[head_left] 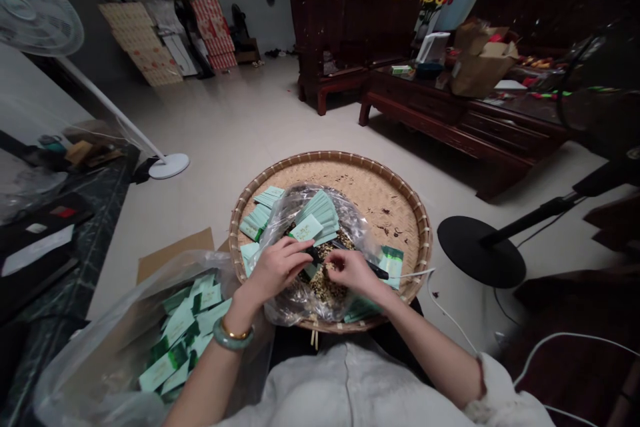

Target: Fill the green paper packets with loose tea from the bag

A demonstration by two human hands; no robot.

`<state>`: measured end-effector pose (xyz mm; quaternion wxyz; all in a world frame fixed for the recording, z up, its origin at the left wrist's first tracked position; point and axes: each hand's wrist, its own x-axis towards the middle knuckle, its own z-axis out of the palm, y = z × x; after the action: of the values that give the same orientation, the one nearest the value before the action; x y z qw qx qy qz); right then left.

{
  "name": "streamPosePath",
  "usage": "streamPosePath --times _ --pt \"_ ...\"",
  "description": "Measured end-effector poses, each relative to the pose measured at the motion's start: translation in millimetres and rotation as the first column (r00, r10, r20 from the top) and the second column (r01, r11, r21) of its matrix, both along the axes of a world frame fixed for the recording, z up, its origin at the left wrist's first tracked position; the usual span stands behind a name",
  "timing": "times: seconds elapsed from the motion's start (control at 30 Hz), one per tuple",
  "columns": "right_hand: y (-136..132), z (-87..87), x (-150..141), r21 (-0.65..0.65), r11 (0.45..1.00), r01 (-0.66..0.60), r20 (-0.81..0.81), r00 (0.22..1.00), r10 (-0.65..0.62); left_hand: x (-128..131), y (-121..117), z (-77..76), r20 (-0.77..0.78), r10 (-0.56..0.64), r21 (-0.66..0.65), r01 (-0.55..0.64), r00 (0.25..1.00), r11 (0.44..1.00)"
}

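A round woven bamboo tray (400, 203) rests on my lap. In it lies a clear plastic bag (345, 220) with loose dried tea-like bits (325, 283) and a stack of small green packets (320, 210). My left hand (275, 270) is closed on one green packet (306, 229), thumb and fingers pinching its lower edge. My right hand (353, 270) is closed round a dark scoop-like tool (373, 268) over the loose bits. More green packets (257, 220) lie on the tray's left side, and one (393, 261) lies at its right.
A large clear bag of green packets (185, 330) sits in a cardboard box (173, 253) at my left. A white fan (35, 7) stands left; a black fan base (480, 250) and white cables (450, 313) lie right. Dark wooden furniture (450, 120) stands beyond.
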<state>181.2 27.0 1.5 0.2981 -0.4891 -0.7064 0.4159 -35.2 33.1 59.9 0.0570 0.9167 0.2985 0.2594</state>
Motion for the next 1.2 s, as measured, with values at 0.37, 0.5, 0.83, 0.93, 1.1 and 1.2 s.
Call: streamPosePath --times 0.37,0.5,0.83,0.93,1.1,1.2 --pt "7.3 55.9 -22.4 -0.213 0.976 0.035 -0.479 0.867 -0.135 7.1 0.4 -3.0 0.04 -0.017 0.135 0.011 0.999 0.991" --pt "8.8 45.2 -26.8 -0.084 0.996 0.038 -0.35 0.934 -0.065 4.8 -1.0 0.9 0.054 -0.031 0.082 0.026 0.998 0.996" --pt "9.1 69.8 -8.2 0.145 0.981 -0.131 -0.033 0.99 0.137 1.7 -0.1 -3.8 0.099 -0.033 -0.006 0.034 0.995 0.999" --pt "7.3 69.8 -6.5 0.152 0.981 -0.123 -0.052 0.99 0.132 0.8 -0.6 -3.8 0.093 -0.023 -0.019 0.025 0.995 1.0" --pt "9.5 59.9 -2.6 0.073 0.995 0.068 -0.267 0.963 -0.046 -2.0 -3.3 -3.3 0.092 -0.017 -0.04 0.02 0.996 0.999" --pt "8.3 57.9 2.1 0.076 0.992 0.104 -0.257 0.963 -0.081 -4.3 -5.1 -4.4 0.116 -0.018 -0.035 0.022 0.993 0.999"
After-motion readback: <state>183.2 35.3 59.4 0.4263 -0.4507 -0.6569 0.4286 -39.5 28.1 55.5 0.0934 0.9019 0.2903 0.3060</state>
